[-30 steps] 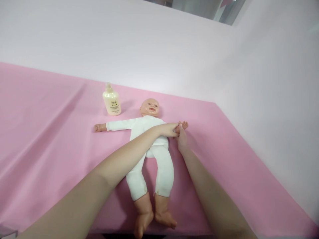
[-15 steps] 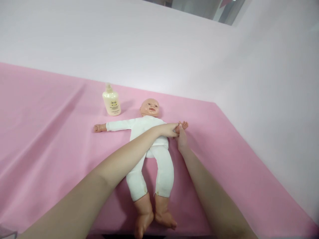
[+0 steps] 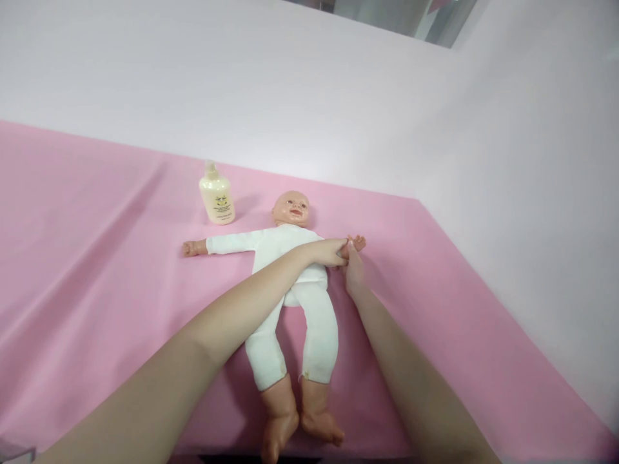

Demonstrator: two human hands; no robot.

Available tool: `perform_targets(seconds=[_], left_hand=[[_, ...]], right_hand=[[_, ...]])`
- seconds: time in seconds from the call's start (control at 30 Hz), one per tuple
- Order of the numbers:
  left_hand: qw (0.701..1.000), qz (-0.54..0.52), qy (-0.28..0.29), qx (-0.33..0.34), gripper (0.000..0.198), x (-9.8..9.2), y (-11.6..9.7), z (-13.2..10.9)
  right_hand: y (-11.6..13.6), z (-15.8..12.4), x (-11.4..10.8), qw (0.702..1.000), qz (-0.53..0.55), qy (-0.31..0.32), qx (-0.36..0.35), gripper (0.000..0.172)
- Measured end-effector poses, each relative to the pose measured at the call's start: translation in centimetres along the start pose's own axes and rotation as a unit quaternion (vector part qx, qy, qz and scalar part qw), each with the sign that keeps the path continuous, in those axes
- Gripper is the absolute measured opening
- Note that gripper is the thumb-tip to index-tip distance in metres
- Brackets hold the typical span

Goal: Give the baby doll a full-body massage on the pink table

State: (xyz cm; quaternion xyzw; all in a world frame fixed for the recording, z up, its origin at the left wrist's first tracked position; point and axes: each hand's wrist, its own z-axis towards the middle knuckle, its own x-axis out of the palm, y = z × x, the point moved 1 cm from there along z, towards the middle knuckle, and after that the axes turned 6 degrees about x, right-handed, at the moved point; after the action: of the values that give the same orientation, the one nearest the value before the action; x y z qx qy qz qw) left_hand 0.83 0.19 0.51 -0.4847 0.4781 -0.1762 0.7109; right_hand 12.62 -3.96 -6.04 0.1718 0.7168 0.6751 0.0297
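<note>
Baby doll (image 3: 300,295) face-up on pink sheet (image 3: 120,270), feet toward the wearer. Left hand (image 3: 333,252) wrapped round its forearm, right hand (image 3: 354,269) gripping it at the wrist, thumb on palm. Pump bottle (image 3: 217,201) upright near doll's head, untouched.

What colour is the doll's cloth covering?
The cloth covering is white, seen best in the head view.
</note>
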Motion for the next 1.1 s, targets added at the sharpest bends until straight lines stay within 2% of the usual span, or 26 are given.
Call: perform_targets(seconds=[0.17,0.47,0.7,1.1], left_hand=[[1.000,0.005,-0.007,-0.007,0.050,-0.02,-0.23,-0.10],[1.000,0.008,-0.005,-0.018,0.045,-0.15,-0.47,-0.25],[1.000,0.008,0.000,-0.025,0.042,-0.05,-0.28,-0.13],[1.000,-0.004,-0.004,-0.019,0.038,0.05,-0.27,-0.06]], right_hand=[[-0.05,0.06,-0.03,1.000,0.003,0.007,0.004,0.089],[-0.10,0.12,-0.07,1.000,0.009,0.006,0.007,0.087],[-0.36,0.22,-0.24,1.000,0.006,0.018,0.011,0.094],[-0.16,0.16,-0.12,1.000,0.015,0.004,-0.002,0.082]])
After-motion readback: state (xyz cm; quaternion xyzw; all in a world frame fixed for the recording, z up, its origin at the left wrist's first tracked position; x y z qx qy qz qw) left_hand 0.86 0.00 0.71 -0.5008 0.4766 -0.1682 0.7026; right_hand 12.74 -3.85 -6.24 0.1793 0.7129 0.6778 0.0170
